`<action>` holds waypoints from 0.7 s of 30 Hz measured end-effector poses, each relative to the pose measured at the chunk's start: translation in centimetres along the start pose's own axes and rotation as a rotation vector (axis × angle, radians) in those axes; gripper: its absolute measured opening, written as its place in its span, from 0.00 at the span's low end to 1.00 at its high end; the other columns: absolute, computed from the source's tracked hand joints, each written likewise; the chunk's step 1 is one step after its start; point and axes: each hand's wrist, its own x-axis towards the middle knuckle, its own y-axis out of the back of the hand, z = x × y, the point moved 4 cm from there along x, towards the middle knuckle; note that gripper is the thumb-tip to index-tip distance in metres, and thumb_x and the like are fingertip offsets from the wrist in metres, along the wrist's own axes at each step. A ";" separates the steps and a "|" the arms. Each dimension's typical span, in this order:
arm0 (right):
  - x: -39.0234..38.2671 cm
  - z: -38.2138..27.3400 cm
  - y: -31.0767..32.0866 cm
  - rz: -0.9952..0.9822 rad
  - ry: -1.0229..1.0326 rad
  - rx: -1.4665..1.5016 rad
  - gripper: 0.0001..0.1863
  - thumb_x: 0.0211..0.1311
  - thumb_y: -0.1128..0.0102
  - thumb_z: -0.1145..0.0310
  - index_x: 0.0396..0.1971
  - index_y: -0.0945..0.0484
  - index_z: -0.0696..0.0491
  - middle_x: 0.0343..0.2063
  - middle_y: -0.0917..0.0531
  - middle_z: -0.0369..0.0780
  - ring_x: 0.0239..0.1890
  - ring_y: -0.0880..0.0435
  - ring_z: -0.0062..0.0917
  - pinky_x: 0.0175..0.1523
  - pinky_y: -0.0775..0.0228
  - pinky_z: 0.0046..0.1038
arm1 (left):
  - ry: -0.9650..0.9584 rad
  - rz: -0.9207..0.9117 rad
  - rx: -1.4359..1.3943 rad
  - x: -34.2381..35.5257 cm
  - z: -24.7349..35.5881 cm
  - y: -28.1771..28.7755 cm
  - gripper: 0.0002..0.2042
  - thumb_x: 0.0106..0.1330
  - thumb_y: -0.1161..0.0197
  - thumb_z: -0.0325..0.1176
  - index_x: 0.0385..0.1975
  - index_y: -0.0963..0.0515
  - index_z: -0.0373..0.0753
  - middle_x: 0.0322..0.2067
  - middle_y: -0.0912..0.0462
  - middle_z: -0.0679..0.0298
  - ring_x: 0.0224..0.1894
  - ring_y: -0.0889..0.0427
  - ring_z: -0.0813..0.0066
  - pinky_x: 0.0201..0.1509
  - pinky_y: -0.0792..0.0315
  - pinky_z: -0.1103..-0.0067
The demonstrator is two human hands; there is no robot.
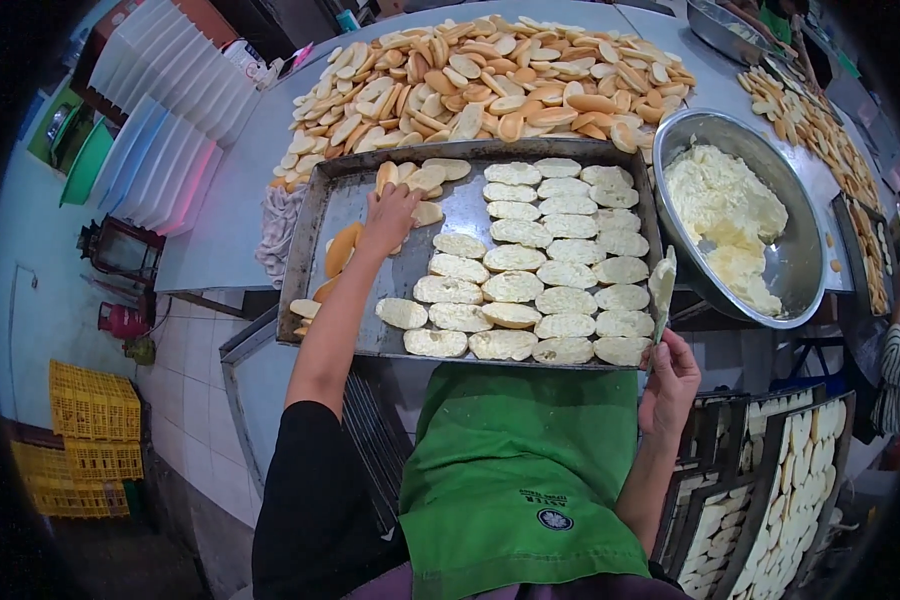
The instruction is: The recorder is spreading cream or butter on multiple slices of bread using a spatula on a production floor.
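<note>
A metal baking tray (305,235) lies across the table's near edge. Rows of oval bread halves spread with pale cream (515,287) fill its middle and right. Plain bread halves (448,168) lie loose on its left side. Over these, my left hand (395,212) has its fingers bent down around a bread half (386,176); the fingertips are partly hidden. At the tray's near right corner, my right hand (670,378) is closed on the handle of what looks like a spatula (662,285), its flat end pointing up and smeared with cream.
A large steel bowl of cream (725,215) stands right of the tray. Behind the tray rises a big heap of bread (480,80). Filled trays (785,490) lean at the lower right. White plastic crates (170,70) are stacked left; yellow crates (95,415) sit lower left.
</note>
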 end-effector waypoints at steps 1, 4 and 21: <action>0.0 0.1 -0.2 -0.006 -0.020 0.005 0.11 0.52 0.43 0.76 0.37 0.26 0.60 0.29 0.23 0.36 0.27 0.27 0.16 0.32 0.36 0.16 | -0.028 0.007 0.031 0.0 0.2 0.1 0.15 0.42 0.35 0.29 0.32 0.30 0.45 0.37 0.29 0.68 0.45 0.34 0.68 0.44 0.44 0.68; -0.3 0.1 -0.9 -0.026 -0.043 -0.016 0.11 0.52 0.43 0.76 0.37 0.26 0.61 0.29 0.23 0.37 0.26 0.27 0.16 0.31 0.36 0.16 | -0.032 -0.032 0.040 0.2 0.6 1.1 0.16 0.43 0.36 0.29 0.33 0.30 0.45 0.39 0.28 0.67 0.44 0.33 0.69 0.44 0.44 0.68; -0.5 -0.8 -6.9 -0.407 0.203 -0.390 0.07 0.50 0.43 0.79 0.31 0.22 0.60 0.30 0.24 0.38 0.30 0.27 0.17 0.32 0.36 0.15 | 0.263 -0.365 -2.322 -9.0 17.2 9.2 0.28 0.59 0.47 0.30 0.57 0.51 0.34 0.52 0.36 0.53 0.53 0.33 0.64 0.52 0.31 0.71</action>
